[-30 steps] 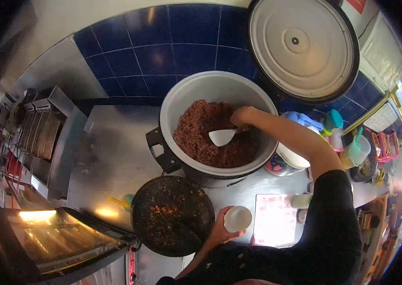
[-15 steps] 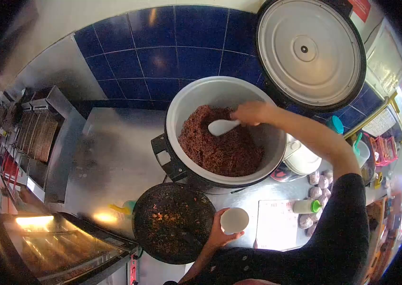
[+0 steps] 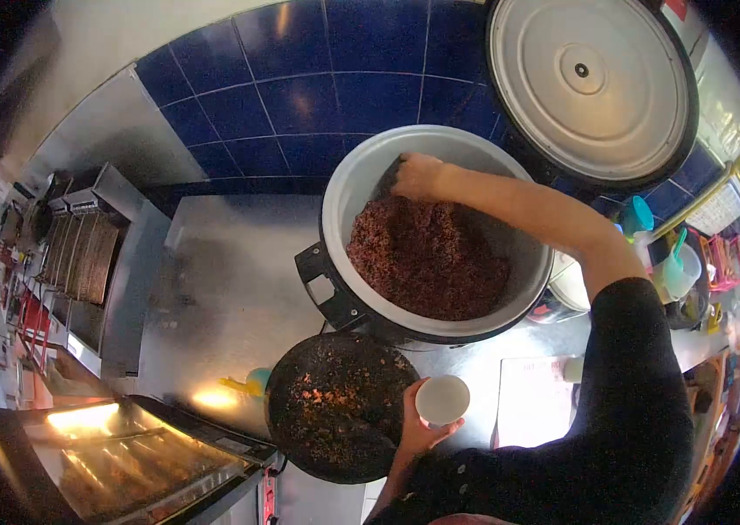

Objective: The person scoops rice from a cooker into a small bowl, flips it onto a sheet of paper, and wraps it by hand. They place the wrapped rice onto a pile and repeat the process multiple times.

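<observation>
moved since the earlier frame, with the right hand (image 3: 418,179), from over the middle of the dark red grain (image 3: 431,258) toward the far left wall of the grey pot (image 3: 466,147), with the white scoop now out of sight, suggesting work at the edge rather than the centre. note right fingers bent down at the grain's far edge, with spread and hold impossible to tell. find the white cup (image 3: 443,400) inside the left hand (image 3: 421,429), with fingers curled part-way round its side, just beside the dark pan (image 3: 339,411).
</observation>
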Tool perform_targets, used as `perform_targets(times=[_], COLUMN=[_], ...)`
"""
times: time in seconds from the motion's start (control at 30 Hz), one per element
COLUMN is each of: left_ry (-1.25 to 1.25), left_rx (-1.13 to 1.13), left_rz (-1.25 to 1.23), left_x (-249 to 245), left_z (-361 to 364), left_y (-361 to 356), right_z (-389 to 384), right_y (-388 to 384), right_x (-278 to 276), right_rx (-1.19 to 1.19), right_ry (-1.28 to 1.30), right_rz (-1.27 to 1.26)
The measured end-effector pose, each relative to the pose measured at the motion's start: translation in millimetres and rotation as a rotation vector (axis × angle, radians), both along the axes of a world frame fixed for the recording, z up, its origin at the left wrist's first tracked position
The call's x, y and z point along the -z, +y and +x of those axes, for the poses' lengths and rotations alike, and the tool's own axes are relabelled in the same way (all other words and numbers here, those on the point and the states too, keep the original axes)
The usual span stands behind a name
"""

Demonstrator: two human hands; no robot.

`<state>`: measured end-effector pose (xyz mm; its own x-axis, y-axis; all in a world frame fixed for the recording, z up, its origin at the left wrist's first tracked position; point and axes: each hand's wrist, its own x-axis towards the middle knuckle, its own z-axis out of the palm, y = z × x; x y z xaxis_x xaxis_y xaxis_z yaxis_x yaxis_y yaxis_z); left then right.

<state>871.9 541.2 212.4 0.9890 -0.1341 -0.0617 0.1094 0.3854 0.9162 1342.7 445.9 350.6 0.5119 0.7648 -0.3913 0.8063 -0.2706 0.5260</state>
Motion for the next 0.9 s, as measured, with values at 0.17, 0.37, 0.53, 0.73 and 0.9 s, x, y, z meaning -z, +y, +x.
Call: perform_targets(times=[0.17,0.37,0.53,0.73,0.9], left_ry=[0.006,-0.011,-0.105,-0.137,-0.334], left_rx=[-0.036,-0.03,-0.1,-0.207,-0.45], left_rz=[-0.127,0.021,0.122,0.218,0.434], left_x=[-12,-17,-20,-62,-85], left_z=[4,10,18,24,32], left_y=[1,7,11,38,68], right_z=[-16,-39,-70,-102,-127], right_y=[-25,-57,-72,-68,-59], right_x=[-11,-16,-29,-49,-62], right_rx=[-0.005,0.108,0.114,0.106,0.183], right_ry=[0.143,0.48,0.55,0.698,0.794], right_rz=[0.055,0.253,0.25,0.275,0.29])
